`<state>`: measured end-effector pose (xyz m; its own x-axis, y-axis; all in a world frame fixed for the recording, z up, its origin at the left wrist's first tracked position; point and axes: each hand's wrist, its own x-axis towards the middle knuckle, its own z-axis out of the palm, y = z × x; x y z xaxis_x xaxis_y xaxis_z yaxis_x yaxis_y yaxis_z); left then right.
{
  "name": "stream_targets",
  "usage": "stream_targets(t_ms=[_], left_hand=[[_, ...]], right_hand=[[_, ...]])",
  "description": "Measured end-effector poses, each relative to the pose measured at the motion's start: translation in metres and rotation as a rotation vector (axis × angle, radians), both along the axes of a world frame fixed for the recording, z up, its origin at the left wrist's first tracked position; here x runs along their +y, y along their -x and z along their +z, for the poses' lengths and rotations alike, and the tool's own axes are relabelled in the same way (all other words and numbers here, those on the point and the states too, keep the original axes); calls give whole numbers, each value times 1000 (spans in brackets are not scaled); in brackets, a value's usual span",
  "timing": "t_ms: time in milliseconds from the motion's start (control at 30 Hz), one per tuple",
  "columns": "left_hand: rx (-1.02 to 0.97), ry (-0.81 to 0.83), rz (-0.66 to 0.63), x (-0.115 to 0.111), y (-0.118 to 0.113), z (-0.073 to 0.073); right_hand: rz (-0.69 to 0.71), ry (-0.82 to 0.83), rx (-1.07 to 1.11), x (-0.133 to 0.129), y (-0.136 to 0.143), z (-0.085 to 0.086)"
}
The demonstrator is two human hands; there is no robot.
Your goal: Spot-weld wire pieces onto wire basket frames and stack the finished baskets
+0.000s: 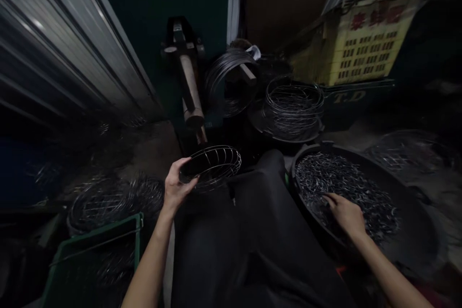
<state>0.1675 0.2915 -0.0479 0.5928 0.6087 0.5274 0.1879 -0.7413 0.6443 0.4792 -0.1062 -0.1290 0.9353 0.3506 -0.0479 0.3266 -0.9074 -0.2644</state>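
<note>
A round wire frame (224,168) of thin rings joined by short ribs is gripped at its left side by my left hand (176,185), above my lap. On the right, a wide dark basin (415,236) holds a heap of small bent metal pieces (346,183). My right hand (344,214) is over the heap with its fingers pinched together; what is between the fingertips is too small to make out. The green machine (144,24) stands ahead, its arm-like part (190,86) just beyond the wire frame.
Wire coils (227,72) hang beside the machine. Stacked wire rings (294,106) rest on a dark pan. A yellow crate (368,38) stands at the back right. At the lower left are a green crate (94,238) and wire grids (104,207).
</note>
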Motion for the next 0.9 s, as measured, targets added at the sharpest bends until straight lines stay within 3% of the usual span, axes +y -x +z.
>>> stream_targets(t_ms=[67,133,200,267,333,433,567,700,900], left_hand=[[19,-80,-16,-1,-2,6],[33,-135,-42,-3,-8,12],[60,-165,-64,-6,-17,18],[104,-176,-76,-11,-24,23],[154,-182,-81,-14,-29,26],[197,-189,-93,-17,-31,29],[163,-161,-87,-17,-27,32],[120,-115,-90,-15,-24,30],[133,-103,-66,-16,-24,31]], right_hand=[[8,-225,-63,32,8,29],[118,-485,-32,75,27,67],[414,-662,140,124,53,105],[765,-655,231,170,80,135],[1004,-618,154,210,101,150],[1189,-450,-179,247,116,148],[1315,-272,-537,265,119,132],[1384,-305,-639,269,119,128],[1351,-320,-634,271,118,134]])
